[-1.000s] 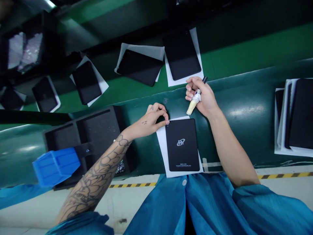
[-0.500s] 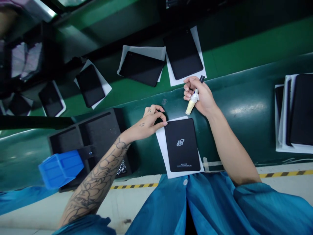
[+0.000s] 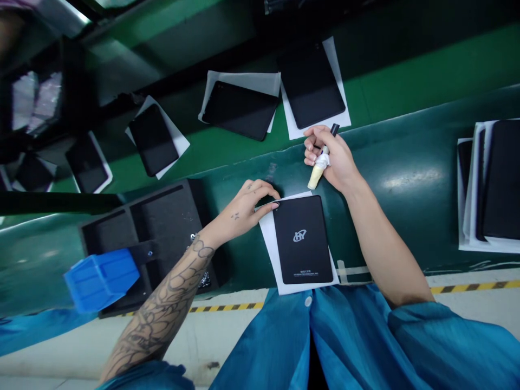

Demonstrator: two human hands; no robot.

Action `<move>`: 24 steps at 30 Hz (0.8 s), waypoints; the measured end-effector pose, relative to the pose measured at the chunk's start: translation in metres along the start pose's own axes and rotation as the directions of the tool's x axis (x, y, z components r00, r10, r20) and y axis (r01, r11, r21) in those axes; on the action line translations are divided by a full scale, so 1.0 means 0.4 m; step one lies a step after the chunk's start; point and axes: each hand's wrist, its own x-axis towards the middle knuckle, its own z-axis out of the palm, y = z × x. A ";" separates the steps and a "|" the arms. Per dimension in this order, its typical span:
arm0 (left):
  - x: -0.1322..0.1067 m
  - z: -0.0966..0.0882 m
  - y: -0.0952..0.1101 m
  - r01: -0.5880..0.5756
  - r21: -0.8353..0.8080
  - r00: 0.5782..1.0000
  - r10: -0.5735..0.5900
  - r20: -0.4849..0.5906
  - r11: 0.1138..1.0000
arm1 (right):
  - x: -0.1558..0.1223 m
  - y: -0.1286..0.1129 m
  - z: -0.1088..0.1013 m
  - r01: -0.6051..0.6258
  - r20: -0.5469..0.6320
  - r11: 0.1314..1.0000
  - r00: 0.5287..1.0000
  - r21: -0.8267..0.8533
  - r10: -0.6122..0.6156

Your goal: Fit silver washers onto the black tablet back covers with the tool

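Observation:
A black tablet (image 3: 303, 254) with a silver logo lies back up on a white sheet (image 3: 270, 252) at the bench's near edge. At its top left corner is my left hand (image 3: 254, 206), thumb and forefinger pinched together on that corner. My right hand (image 3: 331, 160) is closed around a pen-like tool (image 3: 317, 174) with a black end, a white wrapped middle and a cream-coloured tip. The tip points down, just above the tablet's top edge. I cannot tell the tool's exact kind.
On the green strip beyond the bench lie several tablets on sheets, one black tablet (image 3: 311, 89) nearest my right hand. A dark compartment tray (image 3: 162, 211) with a blue bin (image 3: 101, 279) stands at left. Stacked tablets and sheets (image 3: 504, 184) sit at right.
My left forefinger has come down towards the thumb at the tablet's corner. The tablets on the far strip have shifted slightly right. My right hand stays almost still.

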 end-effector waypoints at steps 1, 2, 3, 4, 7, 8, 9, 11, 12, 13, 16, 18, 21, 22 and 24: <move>0.002 0.004 -0.001 -0.016 0.014 1.000 0.016 -0.001 1.000 | 0.000 0.000 0.000 0.004 -0.006 1.000 1.000 -0.009 -0.004; 0.004 0.007 -0.004 -0.026 0.024 1.000 0.026 -0.004 0.999 | -0.001 0.000 0.001 0.010 -0.010 1.000 1.000 -0.016 -0.010; 0.007 0.009 -0.007 -0.030 0.029 1.000 0.030 -0.007 0.999 | -0.002 0.000 0.002 0.015 -0.010 1.000 1.000 -0.020 -0.015; 0.009 0.011 -0.010 -0.029 0.029 1.000 0.030 -0.006 0.999 | -0.002 0.000 0.002 0.019 -0.010 1.000 1.000 -0.023 -0.020; 0.012 0.008 -0.013 -0.012 0.014 1.000 0.012 0.010 1.000 | -0.004 -0.002 0.005 0.017 -0.019 0.999 1.000 -0.032 -0.018; 0.011 0.006 -0.011 0.001 0.009 1.000 -0.001 0.017 1.000 | -0.005 -0.003 0.006 0.013 -0.023 0.999 1.000 -0.036 -0.014; 0.010 0.004 -0.009 0.022 0.008 1.000 -0.022 0.022 1.000 | -0.005 -0.004 0.006 0.010 -0.025 0.999 1.000 -0.038 -0.011; 0.005 0.002 -0.004 0.082 0.017 0.996 -0.082 0.018 0.997 | -0.005 -0.005 0.007 0.013 -0.018 0.999 1.000 -0.032 -0.014; 0.002 0.002 -0.001 0.117 0.024 0.993 -0.117 0.013 0.993 | -0.005 -0.006 0.007 0.016 -0.014 0.999 1.000 -0.027 -0.017; -0.001 0.003 0.000 0.149 0.028 0.989 -0.149 0.006 0.988 | -0.005 -0.006 0.007 0.017 -0.010 1.000 1.000 -0.023 -0.017; -0.010 0.012 0.004 0.213 0.013 0.977 -0.213 -0.009 0.977 | -0.004 -0.004 0.006 0.012 -0.006 1.000 1.000 -0.018 -0.012; -0.015 0.021 0.006 0.234 0.001 0.972 -0.234 -0.017 0.972 | -0.002 -0.002 0.005 0.013 0.000 1.000 1.000 -0.011 -0.013; -0.016 0.032 0.008 0.249 -0.012 0.968 -0.249 -0.032 0.969 | 0.000 0.002 0.002 0.025 0.026 1.000 0.999 0.007 -0.025; -0.015 0.034 0.007 0.250 -0.017 0.967 -0.251 -0.035 0.968 | 0.000 0.003 0.002 0.027 0.033 1.000 0.999 0.011 -0.028; -0.012 0.036 0.004 0.252 -0.023 0.967 -0.253 -0.039 0.967 | 0.001 0.004 0.001 0.032 0.041 0.999 0.999 0.014 -0.033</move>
